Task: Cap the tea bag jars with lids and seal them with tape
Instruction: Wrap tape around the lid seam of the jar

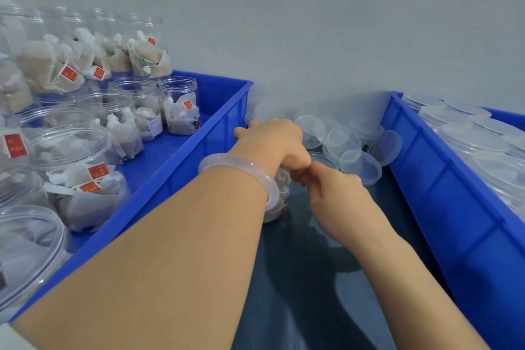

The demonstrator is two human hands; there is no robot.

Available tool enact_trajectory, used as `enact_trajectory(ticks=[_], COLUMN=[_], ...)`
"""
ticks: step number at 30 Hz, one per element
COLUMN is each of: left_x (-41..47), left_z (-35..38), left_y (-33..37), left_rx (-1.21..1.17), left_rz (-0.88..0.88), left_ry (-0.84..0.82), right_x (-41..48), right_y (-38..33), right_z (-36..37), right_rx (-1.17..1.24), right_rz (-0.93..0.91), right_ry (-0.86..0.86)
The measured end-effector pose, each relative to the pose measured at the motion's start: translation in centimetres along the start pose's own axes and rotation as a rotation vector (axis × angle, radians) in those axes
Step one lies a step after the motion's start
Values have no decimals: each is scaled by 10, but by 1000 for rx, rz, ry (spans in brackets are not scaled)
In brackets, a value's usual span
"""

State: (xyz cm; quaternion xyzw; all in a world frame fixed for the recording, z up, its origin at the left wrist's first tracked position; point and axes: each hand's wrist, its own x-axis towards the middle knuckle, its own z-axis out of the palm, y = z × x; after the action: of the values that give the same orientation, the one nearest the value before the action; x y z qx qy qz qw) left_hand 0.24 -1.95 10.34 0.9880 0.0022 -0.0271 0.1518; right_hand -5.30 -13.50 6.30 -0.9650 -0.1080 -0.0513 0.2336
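In the bin on the left [199, 150], open jars [179, 105] of tea bags are waiting uncapped. The left hand [270, 142], its wrist wearing a pale bracelet [241, 170], is reaching out with the forearm long and low. It is lying palm-down over the top of one jar [281, 193], which is standing on the dark table [312, 278] between the two bins. The fingers are curling over the far rim and gripping it; whether a lid sits under the palm is hidden.

The jar is looking like thin clear plastic holding paper bags, so it is probably light, slick and easy to dent. Holding it from above at the stiffer rim (not the soft wall) seems the safer grip.

The right hand [332, 187] is coming in from the side, its curled fingers meeting the left thumb at the jar's shoulder. What they are pinching cannot be told.

Beyond, loose lids [360, 165] are lying heaped, and the bin on the right [443, 193] is holding capped jars [468, 139].
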Motion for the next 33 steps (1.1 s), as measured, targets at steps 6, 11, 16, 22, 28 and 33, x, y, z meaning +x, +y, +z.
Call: enact_trajectory(ticks=[6, 11, 16, 22, 28, 33], left_x=[0, -1, 3, 7, 15, 22], left_z=[1, -1, 0, 2, 2, -1], left_y=[-2, 1, -1, -7, -4, -11], left_rx=[-126, -133, -129, -161, -85, -105], left_rz=[0, 20, 26, -70, 3, 30], left_ry=[113, 95, 84, 205, 137, 116], right_x=[-5, -9, -17, -43, -35, 11], right_y=[0, 1, -2, -22, -13, 8], right_z=[0, -4, -3, -16, -21, -8], right_rx=[2, -61, -84, -117, -115, -66], right_rz=[-12, -8, -21, -57, -81, -56], right_ry=[36, 62, 66, -71, -79, -20])
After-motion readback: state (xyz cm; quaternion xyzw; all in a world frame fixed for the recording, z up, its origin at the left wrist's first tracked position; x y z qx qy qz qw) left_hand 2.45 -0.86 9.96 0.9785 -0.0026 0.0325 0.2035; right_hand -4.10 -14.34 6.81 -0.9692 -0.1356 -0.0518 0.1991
